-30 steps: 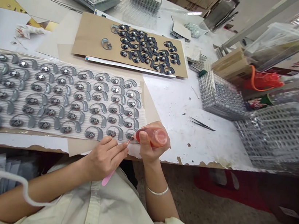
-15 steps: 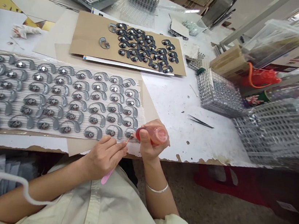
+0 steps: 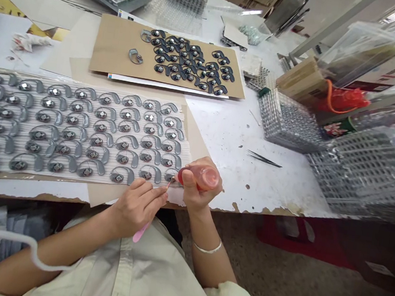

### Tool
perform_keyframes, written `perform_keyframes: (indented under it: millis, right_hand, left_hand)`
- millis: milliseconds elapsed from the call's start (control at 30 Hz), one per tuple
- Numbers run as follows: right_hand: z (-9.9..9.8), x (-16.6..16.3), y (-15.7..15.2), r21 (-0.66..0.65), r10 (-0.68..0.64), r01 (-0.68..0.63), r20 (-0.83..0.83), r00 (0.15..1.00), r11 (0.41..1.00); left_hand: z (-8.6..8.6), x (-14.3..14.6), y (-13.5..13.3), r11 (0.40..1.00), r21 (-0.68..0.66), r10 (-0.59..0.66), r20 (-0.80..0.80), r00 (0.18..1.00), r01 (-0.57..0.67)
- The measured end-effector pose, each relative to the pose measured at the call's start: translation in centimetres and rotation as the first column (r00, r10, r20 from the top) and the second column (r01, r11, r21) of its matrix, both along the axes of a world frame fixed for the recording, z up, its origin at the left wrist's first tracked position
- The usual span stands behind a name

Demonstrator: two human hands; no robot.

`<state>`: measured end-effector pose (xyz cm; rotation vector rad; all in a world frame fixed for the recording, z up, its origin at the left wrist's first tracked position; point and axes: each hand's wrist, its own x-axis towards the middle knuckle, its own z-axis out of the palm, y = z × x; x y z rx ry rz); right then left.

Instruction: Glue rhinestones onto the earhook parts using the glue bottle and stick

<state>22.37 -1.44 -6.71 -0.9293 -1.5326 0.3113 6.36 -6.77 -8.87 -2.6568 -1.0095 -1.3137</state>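
Note:
My left hand [image 3: 136, 208] is closed around a slim pink tool [image 3: 140, 233]. Its flat pink end sticks out below the palm and its thin tip points up to the right; the exact kind cannot be made out. A translucent pinkish-red squeeze bottle [image 3: 205, 177] is gripped in my right hand [image 3: 195, 194], tilted with its base toward me. The bottle's narrow end and the tool's tip meet close to the grey ear-hook earphone part [image 3: 171, 174] at the near right corner of the ribbed white sheet [image 3: 106, 179]. Rows of similar parts lie on this sheet.
Behind lies a brown cardboard sheet [image 3: 116, 42] with many dark ear-hook parts. Black tweezers [image 3: 264, 159] rest on the white table to the right. Further right stand stacked clear trays [image 3: 291, 121] and a plastic-wrapped stack [image 3: 372, 171]. A white cable [image 3: 33, 245] crosses at lower left.
The view has shifted very slightly. Both hands keep their grips on the bottle and the pink tool, at the same corner earphone part.

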Motion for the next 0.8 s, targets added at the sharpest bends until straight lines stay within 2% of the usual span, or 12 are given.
perform_keyframes:
  millis: [167, 400, 800]
  right_hand:
    - [0.06, 0.07, 0.05, 0.047, -0.056, 0.054, 0.055, 0.997, 0.997]
    - [-0.23, 0.21, 0.06, 0.07, -0.035, 0.031, 0.061, 0.998, 0.997]
    - [-0.06, 0.34, -0.24, 0.124, -0.124, 0.109, 0.115, 0.986, 0.986]
  left_hand:
    - [-0.18, 0.0, -0.06, 1.0, -0.018, 0.002, -0.011, 1.0, -0.002]
    - [-0.26, -0.11, -0.12, 1.0, -0.027, -0.013, -0.019, 1.0, 0.012]
    - [-0.22, -0.15, -0.07, 1.0, -0.027, -0.006, -0.024, 1.0, 0.005]
